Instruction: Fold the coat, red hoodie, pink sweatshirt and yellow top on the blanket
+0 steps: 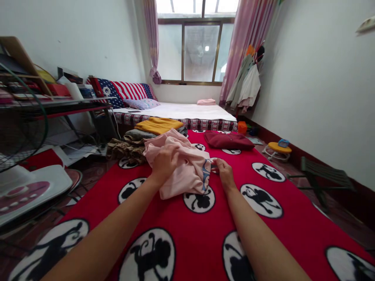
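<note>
A crumpled pink garment (181, 171) with a blue print near its right edge lies on the red blanket (193, 238). My left hand (164, 164) is on the garment's left part, fingers curled into the cloth. At the right edge, beside the print, my right hand (224, 173) pinches the cloth between thumb and fingers. Just behind the garment sits a folded yellow garment (159, 125) on top of grey clothing (137, 135). Brown ruffled clothing (125, 150) lies to the left. A folded dark red garment (228, 140) rests farther back on the right.
Beyond the blanket stands a bed (181, 110) with a folded pink cloth (206, 102). On the left are a cluttered desk (79, 107) and a wire fan guard (22, 121). A folding stool (325, 173) and a small yellow-topped stool (278, 148) stand right.
</note>
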Action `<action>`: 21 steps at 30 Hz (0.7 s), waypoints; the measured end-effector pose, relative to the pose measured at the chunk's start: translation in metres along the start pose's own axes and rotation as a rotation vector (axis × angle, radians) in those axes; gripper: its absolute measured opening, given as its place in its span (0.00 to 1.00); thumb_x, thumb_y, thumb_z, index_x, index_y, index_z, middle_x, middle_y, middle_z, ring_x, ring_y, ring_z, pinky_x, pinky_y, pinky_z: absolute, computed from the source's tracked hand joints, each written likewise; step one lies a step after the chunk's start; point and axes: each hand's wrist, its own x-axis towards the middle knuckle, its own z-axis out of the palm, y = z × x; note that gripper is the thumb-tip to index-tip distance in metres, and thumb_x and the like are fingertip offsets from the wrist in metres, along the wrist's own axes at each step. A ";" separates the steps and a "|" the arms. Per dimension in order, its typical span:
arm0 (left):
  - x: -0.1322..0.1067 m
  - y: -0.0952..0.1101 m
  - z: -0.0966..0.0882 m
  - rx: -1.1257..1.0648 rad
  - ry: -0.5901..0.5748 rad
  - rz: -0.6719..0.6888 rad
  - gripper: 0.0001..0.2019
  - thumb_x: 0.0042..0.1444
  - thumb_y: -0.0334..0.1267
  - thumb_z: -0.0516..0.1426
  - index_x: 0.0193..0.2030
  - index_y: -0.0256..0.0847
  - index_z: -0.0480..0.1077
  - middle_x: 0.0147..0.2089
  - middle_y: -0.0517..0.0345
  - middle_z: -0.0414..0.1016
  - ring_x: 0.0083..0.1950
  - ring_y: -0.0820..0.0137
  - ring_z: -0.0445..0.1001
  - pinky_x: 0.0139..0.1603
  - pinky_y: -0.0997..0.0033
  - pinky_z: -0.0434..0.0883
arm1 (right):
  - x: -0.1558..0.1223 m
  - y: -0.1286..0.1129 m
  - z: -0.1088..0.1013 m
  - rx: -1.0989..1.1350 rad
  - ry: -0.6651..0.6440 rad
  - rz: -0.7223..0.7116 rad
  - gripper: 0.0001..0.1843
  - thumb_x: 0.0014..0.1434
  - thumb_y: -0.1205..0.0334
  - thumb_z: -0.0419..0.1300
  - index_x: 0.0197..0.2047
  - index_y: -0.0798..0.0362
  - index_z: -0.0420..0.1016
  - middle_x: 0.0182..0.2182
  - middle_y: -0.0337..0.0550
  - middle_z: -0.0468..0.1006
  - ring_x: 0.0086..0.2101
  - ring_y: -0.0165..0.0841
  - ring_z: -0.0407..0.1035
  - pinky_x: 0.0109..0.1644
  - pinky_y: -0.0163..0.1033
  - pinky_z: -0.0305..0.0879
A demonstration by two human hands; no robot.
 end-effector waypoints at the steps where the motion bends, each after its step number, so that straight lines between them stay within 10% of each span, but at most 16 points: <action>1: 0.002 -0.020 0.006 -0.018 0.052 -0.098 0.14 0.53 0.28 0.55 0.47 0.37 0.74 0.50 0.47 0.75 0.55 0.57 0.71 0.61 0.53 0.65 | 0.000 0.000 0.000 -0.020 -0.008 -0.016 0.30 0.56 0.35 0.54 0.40 0.55 0.74 0.35 0.47 0.79 0.27 0.35 0.73 0.33 0.40 0.68; 8: -0.020 -0.087 0.041 -0.143 0.127 -0.249 0.15 0.50 0.30 0.56 0.45 0.33 0.75 0.50 0.42 0.73 0.55 0.55 0.71 0.61 0.53 0.67 | -0.019 -0.019 0.022 -0.337 0.051 -0.435 0.21 0.61 0.47 0.56 0.50 0.54 0.71 0.48 0.52 0.74 0.46 0.41 0.70 0.44 0.44 0.69; 15: -0.024 -0.082 0.038 -0.219 0.196 -0.216 0.13 0.58 0.36 0.52 0.42 0.36 0.76 0.48 0.47 0.76 0.54 0.61 0.72 0.60 0.60 0.68 | -0.051 -0.040 0.074 -0.779 -0.327 -0.347 0.55 0.41 0.47 0.73 0.69 0.51 0.54 0.58 0.58 0.65 0.51 0.52 0.66 0.48 0.51 0.66; 21: -0.023 -0.088 0.031 -0.154 0.324 -0.233 0.15 0.62 0.39 0.49 0.49 0.36 0.72 0.50 0.45 0.75 0.54 0.60 0.72 0.59 0.57 0.68 | -0.041 -0.038 0.063 -0.498 -0.298 -0.174 0.19 0.47 0.48 0.68 0.38 0.50 0.76 0.26 0.34 0.71 0.27 0.30 0.64 0.31 0.34 0.57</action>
